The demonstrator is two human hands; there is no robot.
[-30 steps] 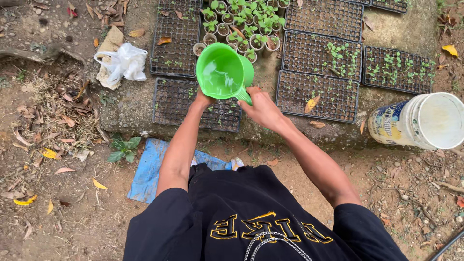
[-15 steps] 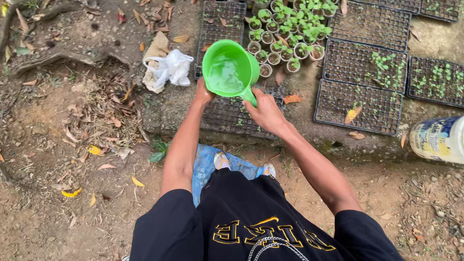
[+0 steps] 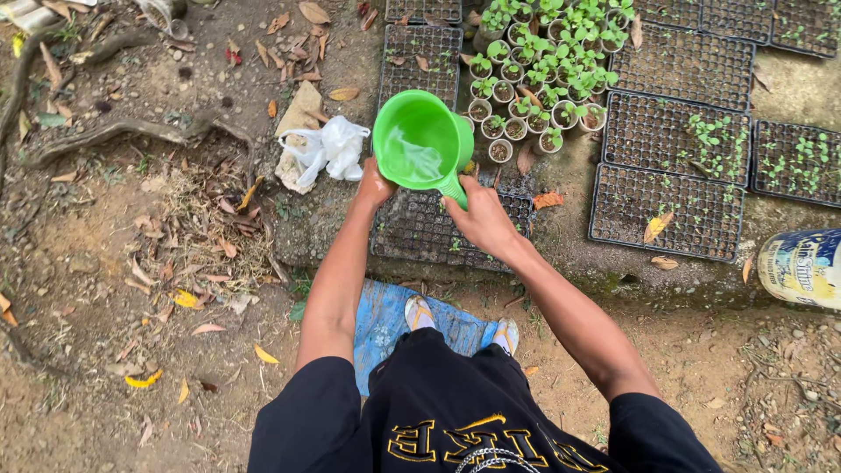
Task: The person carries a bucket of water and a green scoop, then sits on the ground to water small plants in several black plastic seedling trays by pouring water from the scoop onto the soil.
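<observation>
Item: green plastic dipper point(image 3: 422, 147) with a little clear water in it — being held in both hands over a black seedling tray point(image 3: 442, 229) at the near edge of a low concrete slab point(image 3: 569, 263). Right hand point(image 3: 480, 221): closed around the dipper's short handle, fingers wrapped fully, gripping from below and behind. Left hand point(image 3: 373, 186): mostly hidden behind the dipper's side; it is pressing or cupping against the outer wall, but how far its fingers are curled cannot be told. Change over the last second: the view is swinging rightward, so the dipper and both arms are now sitting nearer the middle of the frame, the white plastic bag point(image 3: 326, 149) is drifting toward the centre-left, and the white bucket point(image 3: 804, 267) is sliding out to the right edge, only part of it showing now. The dipper itself is staying tipped with its mouth toward the camera, and the grip of both hands is remaining as it was; the water inside looks shallow in all views. Judgement: the person is shifting along the row of trays while keeping the dipper poised, so the watering of the trays appears to be carrying on rather than ending. Surroundings: cluster of small pots with green seedlings point(image 3: 539, 70) beyond the dipper, further black trays point(image 3: 673, 188) to the right, blue sheet point(image 3: 385, 320) under the person's sandalled feet, bare soil with dry leaves point(image 3: 188, 298) to the left.
</observation>
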